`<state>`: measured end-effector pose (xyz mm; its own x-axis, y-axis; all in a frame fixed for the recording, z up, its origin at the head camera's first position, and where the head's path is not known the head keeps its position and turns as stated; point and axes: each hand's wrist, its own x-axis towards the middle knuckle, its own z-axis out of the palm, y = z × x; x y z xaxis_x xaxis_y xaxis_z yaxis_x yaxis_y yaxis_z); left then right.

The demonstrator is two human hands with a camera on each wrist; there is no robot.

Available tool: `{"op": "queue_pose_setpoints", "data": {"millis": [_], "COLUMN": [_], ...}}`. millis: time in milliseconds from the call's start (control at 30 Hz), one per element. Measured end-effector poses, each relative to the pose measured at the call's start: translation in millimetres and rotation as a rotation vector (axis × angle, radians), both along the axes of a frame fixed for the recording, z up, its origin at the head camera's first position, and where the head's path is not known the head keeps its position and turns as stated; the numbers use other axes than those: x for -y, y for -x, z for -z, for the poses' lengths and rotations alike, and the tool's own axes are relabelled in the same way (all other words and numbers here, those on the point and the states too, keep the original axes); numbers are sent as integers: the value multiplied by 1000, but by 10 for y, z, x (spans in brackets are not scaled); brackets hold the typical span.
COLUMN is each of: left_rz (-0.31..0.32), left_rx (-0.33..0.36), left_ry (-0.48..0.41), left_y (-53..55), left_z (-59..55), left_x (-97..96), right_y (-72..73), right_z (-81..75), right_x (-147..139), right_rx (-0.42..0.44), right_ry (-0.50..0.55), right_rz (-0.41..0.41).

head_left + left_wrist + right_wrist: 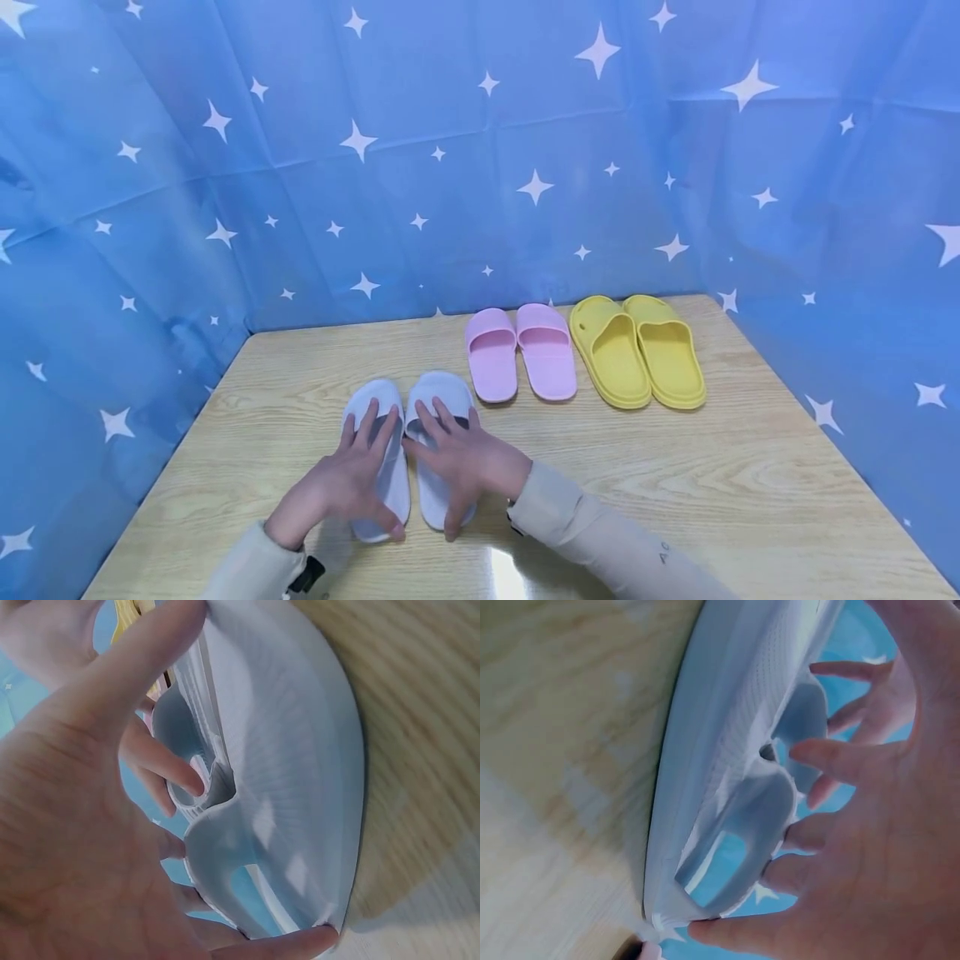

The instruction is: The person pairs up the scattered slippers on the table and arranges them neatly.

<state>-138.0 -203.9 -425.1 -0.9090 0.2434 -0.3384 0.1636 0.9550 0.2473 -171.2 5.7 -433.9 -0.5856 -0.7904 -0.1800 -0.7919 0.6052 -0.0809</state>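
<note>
Two pale grey-white slippers stand side by side on the table, toes towards the back. My left hand [347, 485] lies spread over the left slipper [380, 390], its fingers on the strap and its thumb by the heel end. In the left wrist view the little finger touches the outer edge of that slipper [300, 735]. Over the right slipper [441, 386] my right hand [467, 463] is spread the same way, fingertips at the strap and thumb near the heel. The right wrist view shows its little finger at the front side edge of the slipper [697, 765].
A pair of pink slippers [549, 367] stands behind and to the right of the grey-white ones. Beside them, further right, are yellow clogs [678, 371]. The wood-grain table [720, 500] is bordered by a blue curtain [450, 100] with white stars at the back and sides.
</note>
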Motion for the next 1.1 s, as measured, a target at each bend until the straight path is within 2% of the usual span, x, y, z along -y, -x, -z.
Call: {"op": "queue_pose_setpoints", "data": {"millis": [200,367,500,733,1100], "left_rz": [28,64,71,69,92], "left_rx": [-11,-16,-17,-6,-6], "left_ry": [-13,1,12,25,-17], "left_y": [121,250,378,580,831], "left_z": [-4,29,50,47,39], "left_x": [49,93,118,166,232], "right_y": [148,293,399,576,810], "right_z": [25,46,50,47,52], "right_x": [59,105,138,200,234], "right_rx": [-27,-6,2,68,133], "right_ry": [-8,-13,-28,2,61], "right_rz": [19,40,61,94,106]}}
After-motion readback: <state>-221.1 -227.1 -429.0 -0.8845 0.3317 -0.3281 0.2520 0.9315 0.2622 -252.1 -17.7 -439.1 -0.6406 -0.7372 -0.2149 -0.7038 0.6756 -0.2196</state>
